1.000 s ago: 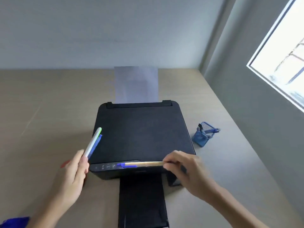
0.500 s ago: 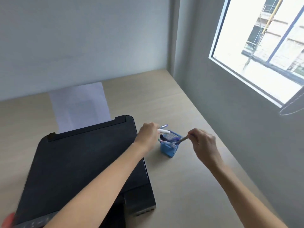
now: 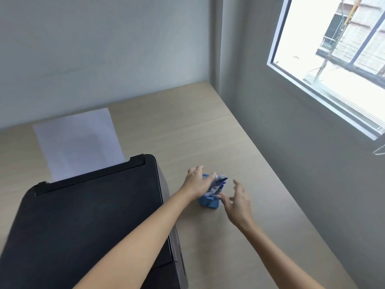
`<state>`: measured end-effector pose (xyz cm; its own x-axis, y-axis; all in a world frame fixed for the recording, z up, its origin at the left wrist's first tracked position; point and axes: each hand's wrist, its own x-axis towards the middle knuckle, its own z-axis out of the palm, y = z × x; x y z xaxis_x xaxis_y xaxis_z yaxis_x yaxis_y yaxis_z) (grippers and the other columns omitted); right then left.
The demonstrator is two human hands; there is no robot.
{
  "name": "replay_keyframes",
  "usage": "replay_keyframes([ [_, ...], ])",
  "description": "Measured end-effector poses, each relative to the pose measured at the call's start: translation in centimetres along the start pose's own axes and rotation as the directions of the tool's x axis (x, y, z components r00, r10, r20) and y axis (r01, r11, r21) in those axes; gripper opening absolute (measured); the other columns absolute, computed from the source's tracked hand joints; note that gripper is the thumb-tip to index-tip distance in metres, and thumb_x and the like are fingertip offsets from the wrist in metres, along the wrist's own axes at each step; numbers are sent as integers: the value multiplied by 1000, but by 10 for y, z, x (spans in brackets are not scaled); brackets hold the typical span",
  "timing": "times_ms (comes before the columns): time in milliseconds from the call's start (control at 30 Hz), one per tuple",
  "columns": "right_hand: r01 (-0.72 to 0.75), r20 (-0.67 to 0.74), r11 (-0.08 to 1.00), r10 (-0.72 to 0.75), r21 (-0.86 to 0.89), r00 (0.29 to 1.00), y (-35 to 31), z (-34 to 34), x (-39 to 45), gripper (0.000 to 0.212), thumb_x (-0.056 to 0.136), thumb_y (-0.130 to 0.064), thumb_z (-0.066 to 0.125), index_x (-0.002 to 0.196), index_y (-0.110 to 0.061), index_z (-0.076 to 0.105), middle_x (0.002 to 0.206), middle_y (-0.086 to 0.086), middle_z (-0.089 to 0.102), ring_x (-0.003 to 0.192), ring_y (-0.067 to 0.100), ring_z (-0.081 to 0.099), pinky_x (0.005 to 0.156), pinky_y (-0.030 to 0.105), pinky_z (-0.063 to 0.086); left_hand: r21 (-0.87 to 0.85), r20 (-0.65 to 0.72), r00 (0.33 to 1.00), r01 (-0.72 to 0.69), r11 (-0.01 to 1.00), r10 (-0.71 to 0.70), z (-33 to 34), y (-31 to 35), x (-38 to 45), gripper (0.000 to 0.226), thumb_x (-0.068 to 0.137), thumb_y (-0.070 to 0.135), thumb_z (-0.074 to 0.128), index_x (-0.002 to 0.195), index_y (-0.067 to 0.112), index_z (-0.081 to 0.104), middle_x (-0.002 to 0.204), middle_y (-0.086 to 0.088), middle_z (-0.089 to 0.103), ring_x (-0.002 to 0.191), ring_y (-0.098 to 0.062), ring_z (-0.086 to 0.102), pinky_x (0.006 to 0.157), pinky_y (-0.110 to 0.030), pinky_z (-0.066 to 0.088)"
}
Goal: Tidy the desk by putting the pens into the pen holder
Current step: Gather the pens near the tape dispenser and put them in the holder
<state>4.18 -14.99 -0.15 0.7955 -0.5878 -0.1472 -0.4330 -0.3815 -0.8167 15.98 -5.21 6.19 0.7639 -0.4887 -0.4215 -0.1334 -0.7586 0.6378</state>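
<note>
A small blue mesh pen holder [image 3: 210, 203] stands on the wooden desk to the right of the printer. Several pens [image 3: 219, 182] stick out of its top, leaning to the right. My left hand [image 3: 198, 183] hovers over the holder's left side with fingers spread, covering part of its rim. Just right of the holder is my right hand [image 3: 236, 200], with fingers apart and nothing in it. Both hands are blurred.
A black printer [image 3: 87, 222] fills the lower left, with a white sheet of paper [image 3: 77, 142] in its rear tray. The desk [image 3: 208, 132] meets grey walls at the back and the right. A window [image 3: 337, 59] is in the right wall.
Both hands held pens over the holder half a second ago. Now the pens stand in the holder and both hands have let go with fingers spread.
</note>
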Motion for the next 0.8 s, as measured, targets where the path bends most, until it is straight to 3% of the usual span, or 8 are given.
replay_keyframes([
  [67, -130, 136, 980, 110, 151, 985, -1, 5, 8, 40, 91, -28, 56, 125, -8, 52, 118, 16, 64, 91, 25, 68, 82, 42, 57, -252, 123, 980, 186, 950, -159, 2, -5, 5, 59, 94, 57, 28, 111, 10, 59, 116, -12, 60, 107, -27, 57, 92, -38, 41],
  [133, -138, 156, 969, 107, 204, 982, -7, 6, 19, 27, 93, -22, 53, 115, -9, 61, 102, 14, 71, 78, 23, 69, 71, 42, 60, -431, 178, 962, 267, 862, -209, 5, -13, 10, 55, 94, 59, 23, 104, 18, 58, 115, -8, 64, 109, -28, 61, 96, -42, 43],
  [233, -109, 176, 982, 81, 152, 981, -16, 3, 36, 21, 94, -16, 51, 106, -8, 65, 87, 13, 69, 70, 19, 65, 63, 29, 59, -607, 216, 940, 340, 718, -263, 2, -17, 10, 64, 93, 61, 27, 136, 16, 44, 141, -9, 53, 125, -32, 54, 108, -53, 38],
  [333, -57, 232, 998, 47, 37, 972, -18, 1, 50, 23, 94, -16, 47, 87, -1, 63, 74, 14, 63, 61, 16, 59, 62, 32, 61, -675, 233, 930, 366, 641, -286, -1, -16, 7, 64, 98, 54, 26, 145, 12, 32, 143, -14, 51, 126, -33, 53, 107, -53, 39],
  [467, -23, 281, 996, 45, -82, 959, -9, -3, 62, 24, 91, -12, 42, 78, 1, 57, 68, 10, 58, 58, 18, 56, 68, 48, 59, -686, 230, 926, 373, 625, -299, -2, -15, 1, 68, 96, 57, 26, 145, 11, 33, 144, -16, 48, 129, -31, 50, 108, -55, 38],
  [533, -19, 267, 995, 44, -96, 963, -12, -8, 61, 25, 89, -5, 40, 83, -5, 64, 77, 8, 64, 71, 22, 65, 79, 51, 56, -689, 227, 930, 364, 627, -290, -7, -9, -9, 66, 98, 54, 25, 149, 12, 25, 152, -16, 37, 135, -31, 43, 112, -57, 31],
  [667, 18, -4, 993, -18, -114, 1000, -50, -32, 37, 31, 95, -7, 40, 117, -6, 62, 117, 17, 67, 109, 32, 60, 90, 32, 44, -664, 171, 965, 263, 700, -200, -28, 3, -36, 69, 99, 54, 23, 153, 12, 12, 161, -11, 19, 143, -32, 30, 116, -54, 23],
  [800, 208, -146, 974, -219, -88, 965, -103, -42, 4, 27, 93, -7, 44, 107, -11, 67, 110, 13, 67, 89, 23, 59, 71, 18, 32, -610, 29, 997, 74, 789, -70, -62, 2, -80, 69, 97, 56, 25, 149, 11, 24, 156, -14, 30, 143, -27, 30, 119, -49, 25],
])
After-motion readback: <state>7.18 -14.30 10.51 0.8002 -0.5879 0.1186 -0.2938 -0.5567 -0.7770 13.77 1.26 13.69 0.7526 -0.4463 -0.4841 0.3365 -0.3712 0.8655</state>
